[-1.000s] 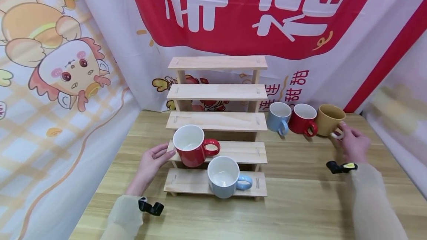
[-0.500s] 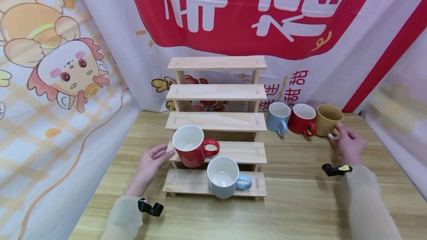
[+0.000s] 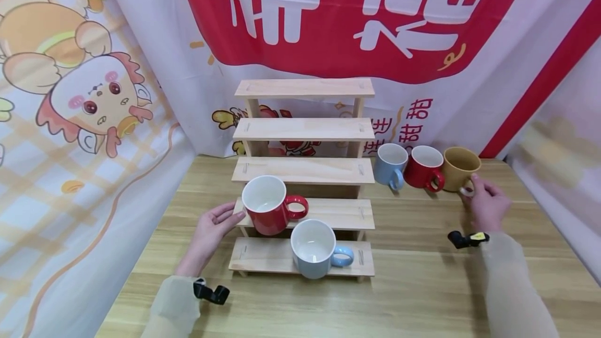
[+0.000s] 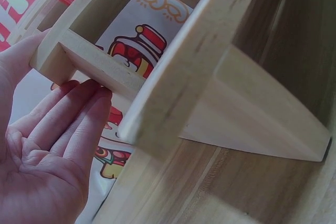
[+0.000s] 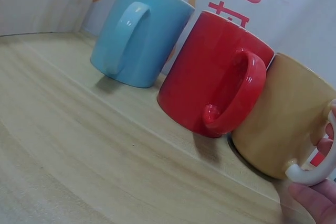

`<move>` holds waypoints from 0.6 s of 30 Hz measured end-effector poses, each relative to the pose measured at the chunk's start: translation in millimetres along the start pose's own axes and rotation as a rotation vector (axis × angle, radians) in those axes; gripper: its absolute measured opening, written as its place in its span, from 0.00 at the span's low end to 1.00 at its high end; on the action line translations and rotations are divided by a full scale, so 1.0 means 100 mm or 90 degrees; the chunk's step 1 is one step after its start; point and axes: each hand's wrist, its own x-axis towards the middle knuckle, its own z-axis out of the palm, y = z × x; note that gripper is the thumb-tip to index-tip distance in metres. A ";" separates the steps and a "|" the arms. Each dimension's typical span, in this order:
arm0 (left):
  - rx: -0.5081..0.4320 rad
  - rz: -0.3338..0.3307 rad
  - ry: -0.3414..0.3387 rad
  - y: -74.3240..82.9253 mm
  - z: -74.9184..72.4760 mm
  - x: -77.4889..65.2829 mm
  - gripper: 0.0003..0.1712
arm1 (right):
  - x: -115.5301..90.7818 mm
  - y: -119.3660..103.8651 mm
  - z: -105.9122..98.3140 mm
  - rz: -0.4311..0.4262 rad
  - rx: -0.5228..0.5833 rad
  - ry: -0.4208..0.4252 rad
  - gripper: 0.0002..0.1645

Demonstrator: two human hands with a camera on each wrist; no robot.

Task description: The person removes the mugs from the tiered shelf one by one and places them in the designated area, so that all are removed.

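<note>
My right hand point(image 3: 490, 203) pinches the white handle of a tan mug point(image 3: 459, 170) standing on the table at the back right. Beside it, on its left, stand a red mug point(image 3: 423, 170) and then a light blue mug point(image 5: 140, 35), both white inside, handles toward me. With the thumb above and fingertips beneath, my left hand point(image 4: 52, 145) holds the left end of a plank of the tiered wooden shelf point(image 3: 302, 169). A second red mug point(image 3: 268, 216) sits on the second tier from the bottom, near that hand. Another light blue mug point(image 3: 313, 254) rests on the lowest tier, handle to the right.
Wood-grain table point(image 3: 413, 280) lies under everything. Behind the shelf hangs a white cloth with a red panel point(image 3: 338, 40). Printed cloth point(image 3: 94, 171) borders the left side, and pale cloth point(image 3: 559, 134) the right. The upper three tiers carry no mugs.
My right hand has shifted left with the tan mug, its handle swinging a little left and the gap to the red mug narrowing. My left hand stays at the shelf.
</note>
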 end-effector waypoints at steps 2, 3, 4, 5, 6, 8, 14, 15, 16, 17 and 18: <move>0.002 0.000 0.001 0.00 0.00 0.00 0.40 | 0.01 0.01 0.01 -0.003 0.002 0.004 0.15; 0.002 0.000 0.001 0.00 0.00 0.00 0.40 | 0.02 0.01 0.01 -0.004 0.004 0.005 0.14; 0.002 -0.001 0.001 0.00 0.00 0.00 0.39 | 0.02 0.01 0.02 -0.006 0.006 0.007 0.14; 0.001 -0.001 0.002 0.00 0.00 0.00 0.39 | 0.03 0.01 0.02 -0.006 0.005 0.008 0.14; 0.000 -0.001 0.002 0.00 0.00 0.00 0.39 | 0.04 0.01 0.03 -0.007 0.002 0.008 0.13; 0.000 0.000 0.004 0.00 0.00 0.00 0.39 | 0.05 0.01 0.03 -0.005 -0.003 0.009 0.13; 0.001 0.000 0.002 -0.01 0.00 0.00 0.40 | 0.02 -0.07 0.03 0.021 -0.014 0.007 0.14; 0.003 0.000 0.002 -0.01 -0.01 0.00 0.40 | 0.00 -0.10 0.03 0.015 -0.023 0.014 0.14; 0.003 0.001 0.001 -0.01 -0.01 0.00 0.40 | -0.02 -0.15 0.03 0.008 -0.030 0.018 0.14; 0.002 0.002 0.000 -0.01 -0.01 0.00 0.40 | -0.06 -0.20 0.05 -0.004 -0.035 0.025 0.14; 0.003 0.003 0.000 -0.01 -0.01 0.01 0.39 | -0.09 -0.26 0.06 -0.019 -0.036 0.032 0.14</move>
